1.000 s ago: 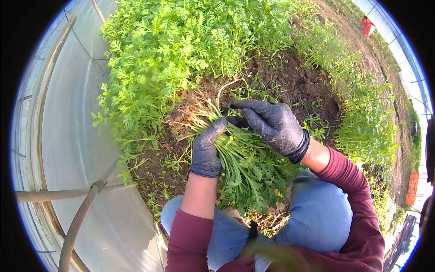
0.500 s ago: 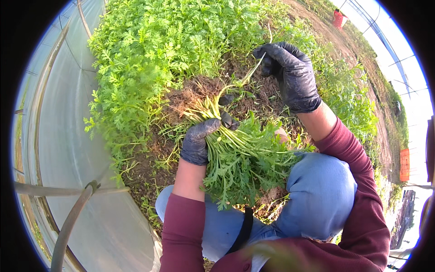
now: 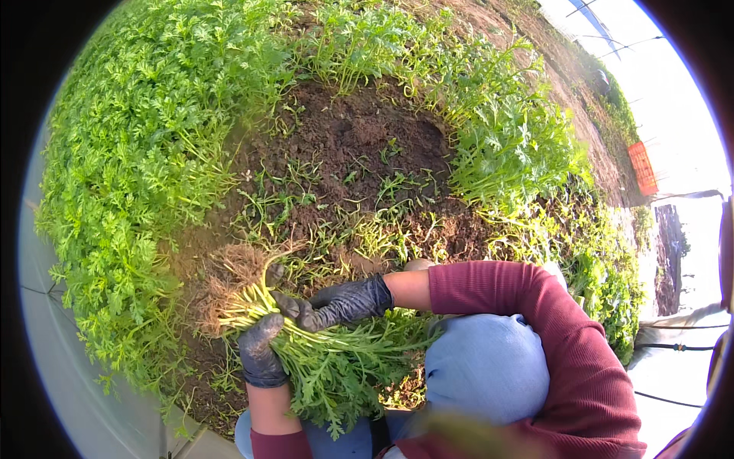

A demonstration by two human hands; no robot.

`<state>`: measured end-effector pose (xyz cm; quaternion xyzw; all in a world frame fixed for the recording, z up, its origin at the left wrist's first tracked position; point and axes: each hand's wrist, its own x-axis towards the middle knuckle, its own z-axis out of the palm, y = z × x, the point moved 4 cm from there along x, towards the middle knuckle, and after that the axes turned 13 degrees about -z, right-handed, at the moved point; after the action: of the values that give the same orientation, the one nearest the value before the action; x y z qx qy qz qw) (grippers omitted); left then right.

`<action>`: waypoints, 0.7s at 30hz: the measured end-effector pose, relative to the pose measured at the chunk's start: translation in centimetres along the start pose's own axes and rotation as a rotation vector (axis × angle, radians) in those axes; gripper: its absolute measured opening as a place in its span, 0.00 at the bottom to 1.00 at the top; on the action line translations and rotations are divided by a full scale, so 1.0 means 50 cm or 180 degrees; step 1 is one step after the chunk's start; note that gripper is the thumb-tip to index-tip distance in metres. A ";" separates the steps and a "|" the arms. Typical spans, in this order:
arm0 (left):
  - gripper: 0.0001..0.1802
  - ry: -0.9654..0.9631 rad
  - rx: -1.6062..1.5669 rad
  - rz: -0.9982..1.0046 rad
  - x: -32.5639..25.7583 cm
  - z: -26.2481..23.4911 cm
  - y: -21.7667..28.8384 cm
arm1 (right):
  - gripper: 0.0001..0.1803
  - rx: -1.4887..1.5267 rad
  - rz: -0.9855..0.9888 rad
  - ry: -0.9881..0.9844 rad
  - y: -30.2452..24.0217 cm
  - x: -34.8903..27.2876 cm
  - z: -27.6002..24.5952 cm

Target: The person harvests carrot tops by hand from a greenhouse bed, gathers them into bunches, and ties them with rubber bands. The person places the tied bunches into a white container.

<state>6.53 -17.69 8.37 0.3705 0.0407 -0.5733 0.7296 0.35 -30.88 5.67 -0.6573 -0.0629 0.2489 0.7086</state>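
A bunch of leafy greens (image 3: 336, 363) lies across my lap, its brown, soil-clogged roots (image 3: 229, 279) at the left and its leaves toward the right. My left hand (image 3: 264, 352), in a black glove, grips the pale stems just below the roots. Beside it my right hand (image 3: 344, 304), gloved the same way, closes on the stems from above, its fingertips near the left hand's. The foliage and hands hide part of the grip.
Dense green plants (image 3: 145, 153) stand at the left, with more plants (image 3: 512, 145) at the right. Between them is dug soil (image 3: 359, 138) strewn with loose sprigs. An orange crate (image 3: 643, 168) sits far right. Pale plastic sheeting (image 3: 76, 390) runs along the left edge.
My right hand has come down from pulling out a thin stem and now grips the bunch. The view has shifted, so more bare soil shows ahead.
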 end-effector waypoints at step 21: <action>0.14 0.0523 -0.0100 0.0168 0.065 -0.110 0.007 | 0.11 -0.2745 0.1527 0.2421 0.221 -0.556 -0.695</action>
<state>9.95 -17.05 3.02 0.4057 0.0996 -0.5209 0.7444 -12.30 -74.16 -2.79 -0.9228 0.2485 0.1018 0.2764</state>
